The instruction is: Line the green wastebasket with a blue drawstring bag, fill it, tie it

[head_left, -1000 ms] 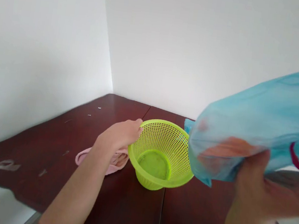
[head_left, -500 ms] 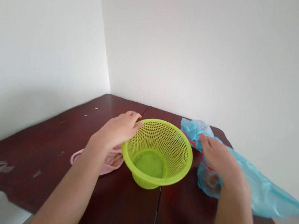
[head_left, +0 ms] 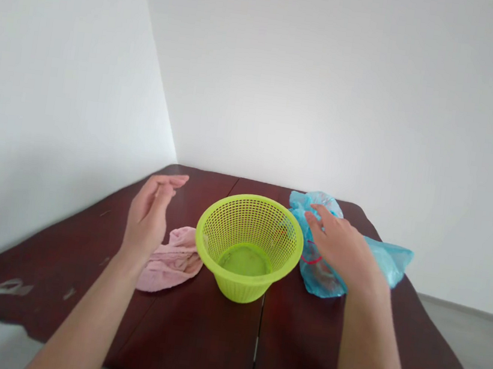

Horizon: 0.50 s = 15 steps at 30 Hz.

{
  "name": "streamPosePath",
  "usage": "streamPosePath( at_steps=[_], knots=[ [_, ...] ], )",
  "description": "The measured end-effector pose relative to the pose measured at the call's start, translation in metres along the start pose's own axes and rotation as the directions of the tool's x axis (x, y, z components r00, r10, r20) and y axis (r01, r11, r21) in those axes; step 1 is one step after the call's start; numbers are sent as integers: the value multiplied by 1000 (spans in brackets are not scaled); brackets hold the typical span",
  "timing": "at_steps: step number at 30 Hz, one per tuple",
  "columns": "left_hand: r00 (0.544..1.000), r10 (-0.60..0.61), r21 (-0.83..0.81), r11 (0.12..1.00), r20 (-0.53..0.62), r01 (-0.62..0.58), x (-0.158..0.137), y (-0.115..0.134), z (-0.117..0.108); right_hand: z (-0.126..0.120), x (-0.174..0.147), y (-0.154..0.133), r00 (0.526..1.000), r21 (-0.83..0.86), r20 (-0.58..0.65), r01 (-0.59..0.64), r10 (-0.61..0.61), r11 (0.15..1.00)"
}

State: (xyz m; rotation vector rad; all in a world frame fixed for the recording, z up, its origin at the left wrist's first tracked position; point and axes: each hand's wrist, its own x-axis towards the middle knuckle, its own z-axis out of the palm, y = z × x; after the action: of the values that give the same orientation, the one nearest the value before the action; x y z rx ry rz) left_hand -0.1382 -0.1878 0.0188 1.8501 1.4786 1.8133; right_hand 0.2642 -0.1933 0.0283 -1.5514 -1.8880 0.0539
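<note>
A lime-green plastic basket with mesh sides stands upright in the middle of the table. To its left my left hand is raised, fingers stretched out and holding nothing. Beneath that forearm, partly covered by it, a crumpled pink cloth lies against the basket's left side. My right hand hovers at or over a blue plastic bag right of the basket, its fingers apart. Whether it touches the bag I cannot tell. Red strips show on the bag, and its contents are blurred through the film.
The dark red wooden table has a seam running front to back and wavy edges. White walls rise behind it and on the left. A pale worn patch marks the table's left part.
My left hand has let go of the basket's rim and moved left, away from it. The bag's long tail on the right has settled and reaches less far. The view has shifted slightly.
</note>
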Motion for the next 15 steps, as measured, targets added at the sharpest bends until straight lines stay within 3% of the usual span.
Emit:
streamPosePath(
  at_steps=[3,6,7,10,13,15],
  knots=[
    [969,-183,260,956,164,136,-30,-67,-20,-38,-16,-13,995,-100,-63,-81,74,992],
    [889,-309,600,799,339,49,-70,-134,-24,-56,-25,-12,982,-80,-127,-149,139,986],
    [867,-359,669,742,346,40,-84,-150,-22,-53,-28,-5,979,-92,-114,-180,170,979],
    [839,-400,732,681,369,2,-115,-173,-13,-21,-42,30,947,-249,-19,-315,321,916],
    [852,-390,739,673,350,4,-126,-170,-7,32,-69,76,831,-454,-26,-505,555,734],
    [848,-392,737,676,357,2,-125,-165,-7,66,-89,104,810,-447,65,-499,583,743]
  ],
)
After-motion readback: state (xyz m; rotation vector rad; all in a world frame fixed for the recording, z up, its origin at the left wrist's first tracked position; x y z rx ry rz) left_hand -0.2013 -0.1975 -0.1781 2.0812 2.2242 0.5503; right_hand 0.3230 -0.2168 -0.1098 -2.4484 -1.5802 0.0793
